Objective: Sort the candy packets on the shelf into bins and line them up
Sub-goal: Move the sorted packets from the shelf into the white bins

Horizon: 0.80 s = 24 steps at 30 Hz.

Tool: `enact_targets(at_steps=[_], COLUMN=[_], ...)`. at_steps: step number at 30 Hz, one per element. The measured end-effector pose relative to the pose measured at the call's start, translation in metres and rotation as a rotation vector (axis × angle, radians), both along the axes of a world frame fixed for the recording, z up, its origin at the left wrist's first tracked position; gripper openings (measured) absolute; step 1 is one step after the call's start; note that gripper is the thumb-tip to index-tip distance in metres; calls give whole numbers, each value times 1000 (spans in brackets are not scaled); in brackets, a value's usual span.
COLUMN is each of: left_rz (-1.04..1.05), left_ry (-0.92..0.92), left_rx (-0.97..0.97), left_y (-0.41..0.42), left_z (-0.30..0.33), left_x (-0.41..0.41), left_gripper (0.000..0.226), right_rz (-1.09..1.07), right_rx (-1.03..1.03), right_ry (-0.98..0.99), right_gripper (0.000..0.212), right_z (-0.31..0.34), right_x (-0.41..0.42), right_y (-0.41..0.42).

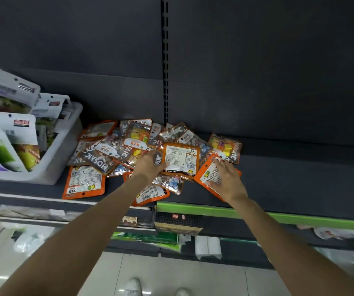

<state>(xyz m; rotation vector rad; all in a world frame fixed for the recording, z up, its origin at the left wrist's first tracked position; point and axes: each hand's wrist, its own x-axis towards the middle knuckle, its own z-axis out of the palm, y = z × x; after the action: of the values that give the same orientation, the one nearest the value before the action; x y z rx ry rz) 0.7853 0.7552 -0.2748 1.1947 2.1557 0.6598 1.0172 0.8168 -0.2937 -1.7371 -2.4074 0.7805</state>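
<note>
Left hand (150,165): pinches the orange packet (181,160), which stands up tall.
Right hand (228,180): spread flat on another packet (209,175).
Bin (65,144): far left of the pile (116,148) on the shelf (299,180), nearer the left hand.

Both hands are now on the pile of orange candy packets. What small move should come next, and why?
Probably lift the upright packet that the left hand pinches, since its grip looks set and the packet stands clear of the pile. The right hand rests flat on another packet. The white bin on the left holds other packets.
</note>
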Motion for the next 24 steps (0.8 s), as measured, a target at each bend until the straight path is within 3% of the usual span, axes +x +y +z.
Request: enact_targets(at_steps=[5,8,15,19,24], left_rz=[158,193,142,92,13], left_ry=[-38,-60,-87,-80,78], left_rx=[-27,-41,63,144,230], left_y=[12,16,11,9,8], left_z=[2,5,6,11,31], left_x=[4,3,2,1,-1], left_gripper=[55,27,20,12,2], right_rz=[71,95,175,145,130], right_rx=[-17,-23,94,204,155], right_ry=[102,155,-112,-138,49], right_gripper=[82,85,87,61,21], right_z=[-1,4,10,19,45], right_x=[-6,-11,-25,-36,-37], right_y=[4,9,22,27,27])
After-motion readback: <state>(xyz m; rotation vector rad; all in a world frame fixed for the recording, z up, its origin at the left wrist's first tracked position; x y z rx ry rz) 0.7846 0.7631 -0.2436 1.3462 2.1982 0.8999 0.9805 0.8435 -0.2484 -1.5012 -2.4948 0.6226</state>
